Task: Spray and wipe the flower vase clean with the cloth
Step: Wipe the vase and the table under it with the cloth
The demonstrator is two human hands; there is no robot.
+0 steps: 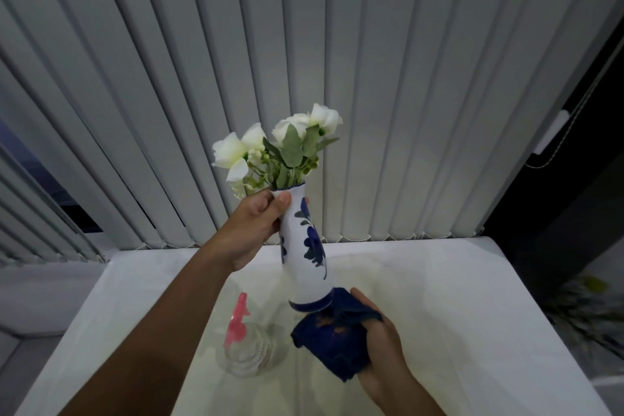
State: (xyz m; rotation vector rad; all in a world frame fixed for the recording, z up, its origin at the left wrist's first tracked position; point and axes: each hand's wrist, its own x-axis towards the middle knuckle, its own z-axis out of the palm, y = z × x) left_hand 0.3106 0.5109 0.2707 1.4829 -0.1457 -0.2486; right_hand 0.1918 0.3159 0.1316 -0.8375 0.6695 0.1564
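A tall white vase (pixel 305 257) with blue flower patterns is lifted above the table, tilted slightly. White artificial flowers (pixel 277 145) with green leaves stick out of its mouth. My left hand (pixel 253 230) grips the vase at its neck. My right hand (pixel 381 338) holds a dark blue cloth (pixel 332 341) bunched against the vase's blue-rimmed base. A clear spray bottle (pixel 244 348) with a pink trigger head stands on the table, left of the cloth and below my left forearm.
The white table (pixel 472 314) stretches out under both hands. Grey vertical blinds (pixel 337 78) hang right behind its far edge. A dark frame (pixel 574 179) rises at the right. Another bunch of flowers (pixel 587 300) shows blurred past the table's right edge.
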